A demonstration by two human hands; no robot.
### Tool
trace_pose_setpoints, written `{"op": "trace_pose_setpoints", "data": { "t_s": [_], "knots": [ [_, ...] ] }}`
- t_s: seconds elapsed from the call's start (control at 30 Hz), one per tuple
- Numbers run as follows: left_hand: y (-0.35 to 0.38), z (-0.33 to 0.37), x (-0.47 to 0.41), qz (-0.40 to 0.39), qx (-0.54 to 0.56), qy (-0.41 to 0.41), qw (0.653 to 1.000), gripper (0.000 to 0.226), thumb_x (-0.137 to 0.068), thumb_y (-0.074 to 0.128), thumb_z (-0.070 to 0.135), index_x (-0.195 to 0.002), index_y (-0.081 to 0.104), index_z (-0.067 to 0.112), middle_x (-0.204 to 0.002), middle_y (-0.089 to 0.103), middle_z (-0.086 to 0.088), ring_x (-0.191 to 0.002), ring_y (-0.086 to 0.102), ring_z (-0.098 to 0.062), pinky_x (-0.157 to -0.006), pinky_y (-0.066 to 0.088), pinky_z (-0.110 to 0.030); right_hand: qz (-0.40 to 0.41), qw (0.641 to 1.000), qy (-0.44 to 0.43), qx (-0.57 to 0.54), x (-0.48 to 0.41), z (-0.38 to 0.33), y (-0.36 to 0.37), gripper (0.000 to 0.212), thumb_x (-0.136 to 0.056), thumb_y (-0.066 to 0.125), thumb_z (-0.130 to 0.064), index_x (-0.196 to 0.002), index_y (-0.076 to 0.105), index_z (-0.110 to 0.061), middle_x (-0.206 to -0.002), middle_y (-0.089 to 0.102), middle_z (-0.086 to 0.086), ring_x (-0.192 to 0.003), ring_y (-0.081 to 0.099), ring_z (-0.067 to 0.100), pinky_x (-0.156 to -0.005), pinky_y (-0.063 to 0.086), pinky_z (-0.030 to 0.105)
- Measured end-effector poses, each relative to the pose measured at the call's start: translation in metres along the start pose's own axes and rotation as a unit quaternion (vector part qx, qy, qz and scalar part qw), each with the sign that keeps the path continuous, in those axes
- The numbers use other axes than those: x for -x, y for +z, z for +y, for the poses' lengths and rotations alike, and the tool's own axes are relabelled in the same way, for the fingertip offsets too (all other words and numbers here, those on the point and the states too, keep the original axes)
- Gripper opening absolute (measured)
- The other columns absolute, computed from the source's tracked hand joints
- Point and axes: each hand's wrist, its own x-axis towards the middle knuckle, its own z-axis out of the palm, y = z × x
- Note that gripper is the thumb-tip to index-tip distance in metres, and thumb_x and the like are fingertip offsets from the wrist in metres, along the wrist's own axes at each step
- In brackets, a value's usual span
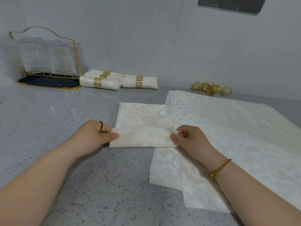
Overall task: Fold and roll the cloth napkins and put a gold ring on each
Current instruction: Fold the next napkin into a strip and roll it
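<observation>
The napkin (143,126) lies flat on the grey speckled bench (65,160), near the middle, stretched between the two grips. The left grip (96,134) pinches the napkin's left edge, thumb on top and fingers curled at the edge. The right grip (187,137) pinches the right edge between thumb and forefinger, with a small tuft of cloth showing between them. Both grips hold the near band of the napkin, which is turned over the rest; its edge runs straight from one grip to the other.

The napkin is cream cloth with a paler woven scroll pattern, folded to a rough rectangle. Its right side rests on the left edge of the flat napkins (228,136), which are spread over the right of the bench. They are the same cream cloth, and their near edges are cut in a zigzag.

Far from the grips, left of centre against the wall, lie the rolls (117,80), several napkins each banded by a gold ring with a square key pattern. Loose rings (210,89) sit in a cluster at the far right, just beyond the flat napkins.

At the far left stands a rack (76,59) of gold wire on a black tray, carrying clear patterned glasses (48,61). A dark socket panel (231,4) is on the wall at upper right. The right wrist wears a bead bracelet (219,168); a dark band (101,125) is on a left finger.
</observation>
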Motion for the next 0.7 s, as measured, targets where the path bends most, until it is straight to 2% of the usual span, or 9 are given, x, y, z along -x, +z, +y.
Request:
{"op": "trace_pose_setpoints", "data": {
  "t_s": [0.07, 0.17, 0.3, 0.37, 0.43, 0.5, 0.6, 0.67, 0.7],
  "knots": [
    [0.0033, 0.0014, 0.0002, 0.011, -0.015, -0.007, 1.000, 0.027, -0.082, 0.066, 0.019, -0.055, 0.060, 0.020, -0.051, 0.056, 0.014, -0.050, 0.049, 0.000, -0.050, 0.032, -0.012, 0.004, 1.000, -0.009, 0.029, -0.0011, 0.0005, 0.0013, 0.026, -0.085, 0.060, -0.015, -0.062, 0.049, -0.017, -0.057, 0.046, -0.003, -0.046, 0.038, 0.005, -0.045, 0.032, 0.010],
    [0.0061, 0.0025, 0.0009, 0.019, -0.050, -0.021, 0.998, 0.007, -0.081, 0.067, 0.024, -0.075, 0.063, 0.023, -0.070, 0.061, 0.008, -0.066, 0.055, -0.007, -0.059, 0.038, -0.018, 0.011, 0.998, -0.026, 0.062, -0.0006, -0.0005, 0.0035, 0.026, -0.084, 0.060, -0.014, -0.064, 0.046, -0.021, -0.061, 0.045, -0.006, -0.054, 0.039, 0.006, -0.049, 0.033, 0.010],
    [0.0067, 0.0051, 0.0045, 0.031, -0.097, 0.019, 0.995, 0.021, -0.078, 0.070, 0.022, -0.070, 0.053, 0.029, -0.066, 0.054, 0.010, -0.062, 0.049, -0.006, -0.057, 0.036, -0.019, 0.019, 0.991, -0.067, 0.116, 0.0014, -0.0005, 0.0036, 0.022, -0.082, 0.061, -0.011, -0.074, 0.044, -0.022, -0.072, 0.044, -0.010, -0.060, 0.039, 0.003, -0.056, 0.034, 0.011],
    [0.0070, 0.0073, 0.0065, 0.047, -0.138, 0.070, 0.987, 0.026, -0.077, 0.070, 0.019, -0.072, 0.047, 0.031, -0.075, 0.050, 0.014, -0.067, 0.047, -0.004, -0.058, 0.034, -0.017, 0.027, 0.982, -0.101, 0.158, 0.0017, 0.0009, 0.0035, 0.018, -0.082, 0.060, -0.011, -0.092, 0.047, -0.018, -0.087, 0.041, -0.007, -0.071, 0.042, 0.005, -0.062, 0.034, 0.014],
    [0.0084, 0.0086, 0.0069, 0.052, -0.179, 0.133, 0.973, 0.024, -0.080, 0.066, 0.016, -0.080, 0.050, 0.033, -0.090, 0.044, 0.020, -0.079, 0.045, -0.006, -0.067, 0.034, -0.018, 0.038, 0.963, -0.156, 0.216, 0.0007, 0.0028, 0.0044, 0.024, -0.081, 0.059, -0.005, -0.103, 0.053, -0.011, -0.099, 0.042, -0.004, -0.086, 0.045, 0.013, -0.072, 0.035, 0.020],
    [0.0095, 0.0085, 0.0073, 0.030, -0.211, 0.181, 0.960, 0.022, -0.085, 0.060, 0.013, -0.094, 0.061, 0.032, -0.098, 0.043, 0.023, -0.093, 0.041, -0.003, -0.080, 0.031, -0.017, 0.040, 0.940, -0.228, 0.251, 0.0010, 0.0006, 0.0054, 0.019, -0.075, 0.059, 0.004, -0.091, 0.064, -0.006, -0.095, 0.056, 0.004, -0.087, 0.051, 0.025, -0.075, 0.038, 0.027],
    [0.0093, 0.0025, 0.0056, 0.005, -0.242, 0.200, 0.949, 0.026, -0.089, 0.054, 0.014, -0.103, 0.067, 0.030, -0.100, 0.056, 0.018, -0.097, 0.042, -0.002, -0.086, 0.032, -0.017, 0.039, 0.909, -0.296, 0.290, 0.0004, 0.0001, 0.0036, 0.016, -0.059, 0.061, 0.000, -0.063, 0.070, -0.012, -0.068, 0.068, 0.000, -0.064, 0.059, 0.028, -0.057, 0.046, 0.031],
    [0.0062, 0.0010, 0.0067, -0.007, -0.237, 0.183, 0.954, 0.027, -0.087, 0.054, 0.018, -0.105, 0.065, 0.034, -0.102, 0.058, 0.015, -0.100, 0.045, -0.004, -0.087, 0.032, -0.016, 0.045, 0.900, -0.306, 0.308, 0.0003, 0.0024, 0.0009, 0.015, -0.058, 0.061, -0.006, -0.064, 0.072, -0.014, -0.066, 0.070, -0.003, -0.061, 0.060, 0.027, -0.053, 0.047, 0.031],
    [0.0042, 0.0022, 0.0081, -0.021, -0.235, 0.174, 0.956, 0.029, -0.082, 0.053, 0.025, -0.107, 0.064, 0.035, -0.105, 0.057, 0.015, -0.102, 0.046, -0.004, -0.090, 0.033, -0.017, 0.034, 0.905, -0.292, 0.308, 0.0021, 0.0009, -0.0005, 0.017, -0.063, 0.060, -0.008, -0.070, 0.074, -0.013, -0.072, 0.071, -0.002, -0.066, 0.060, 0.029, -0.057, 0.049, 0.035]
  ]
}}
